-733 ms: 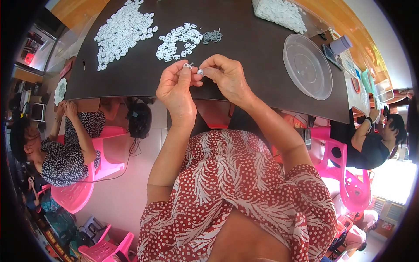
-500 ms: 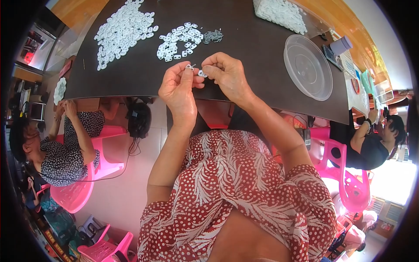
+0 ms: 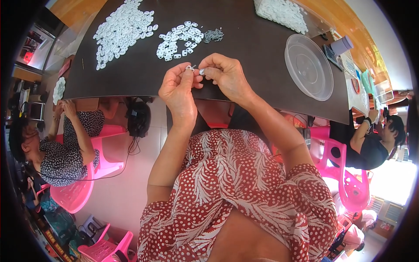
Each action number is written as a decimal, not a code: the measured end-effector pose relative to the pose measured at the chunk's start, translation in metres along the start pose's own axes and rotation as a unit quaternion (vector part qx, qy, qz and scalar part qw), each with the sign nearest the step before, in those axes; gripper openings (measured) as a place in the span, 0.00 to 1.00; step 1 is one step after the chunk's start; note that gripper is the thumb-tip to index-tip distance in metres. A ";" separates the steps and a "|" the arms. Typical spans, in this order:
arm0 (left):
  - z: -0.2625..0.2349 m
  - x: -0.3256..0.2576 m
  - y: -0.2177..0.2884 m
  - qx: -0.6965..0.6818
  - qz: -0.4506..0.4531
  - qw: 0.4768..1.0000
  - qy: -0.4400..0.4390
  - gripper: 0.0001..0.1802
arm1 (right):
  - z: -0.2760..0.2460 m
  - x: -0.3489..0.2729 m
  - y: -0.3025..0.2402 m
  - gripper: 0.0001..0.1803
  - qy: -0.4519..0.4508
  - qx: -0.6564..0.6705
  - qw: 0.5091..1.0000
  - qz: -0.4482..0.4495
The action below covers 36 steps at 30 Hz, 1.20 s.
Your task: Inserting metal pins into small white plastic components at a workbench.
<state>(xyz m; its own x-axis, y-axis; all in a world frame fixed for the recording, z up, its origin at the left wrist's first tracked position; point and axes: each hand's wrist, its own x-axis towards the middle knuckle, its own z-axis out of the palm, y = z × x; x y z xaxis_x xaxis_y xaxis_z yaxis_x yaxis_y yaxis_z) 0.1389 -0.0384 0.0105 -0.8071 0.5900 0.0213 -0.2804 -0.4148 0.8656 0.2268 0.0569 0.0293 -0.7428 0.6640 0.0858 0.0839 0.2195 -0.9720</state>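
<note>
Over the near edge of the dark table, my left hand [image 3: 179,85] pinches a small white plastic piece [image 3: 189,68] between thumb and fingers, with a thin grey pin [image 3: 194,67] sticking out of it. Just to its right, my right hand [image 3: 227,78] is closed on another small white plastic piece [image 3: 201,72]. A narrow gap lies between the two pieces. Beyond my hands lie a loose cluster of white squarish pieces [image 3: 179,37] and a little heap of grey pins [image 3: 214,35]. Farther left spreads a large pile of white oval pieces [image 3: 124,32].
A clear round lid [image 3: 309,67] lies on the right of the table [image 3: 257,56]. Behind it stands a clear tub of white pieces [image 3: 281,15]. A lilac cup [image 3: 341,45] is at the far right. One person [image 3: 65,148] sits at left, another [image 3: 375,139] at right.
My right hand has shifted slightly, and the white piece in it has turned between the fingertips. My left hand stays almost still.
</note>
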 end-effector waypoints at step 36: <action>0.008 -0.008 0.000 0.036 -0.011 0.999 -0.022 0.08 | -0.008 0.002 0.001 0.08 0.055 0.135 0.989 0.014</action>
<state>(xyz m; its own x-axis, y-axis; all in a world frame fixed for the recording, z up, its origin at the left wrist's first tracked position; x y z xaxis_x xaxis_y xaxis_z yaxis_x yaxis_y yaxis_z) 0.1493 -0.0379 0.0144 -0.7776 0.6284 0.0224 -0.2587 -0.3522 0.8994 0.2310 0.0644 0.0305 -0.6642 0.7446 0.0668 -0.0877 0.0111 -0.9961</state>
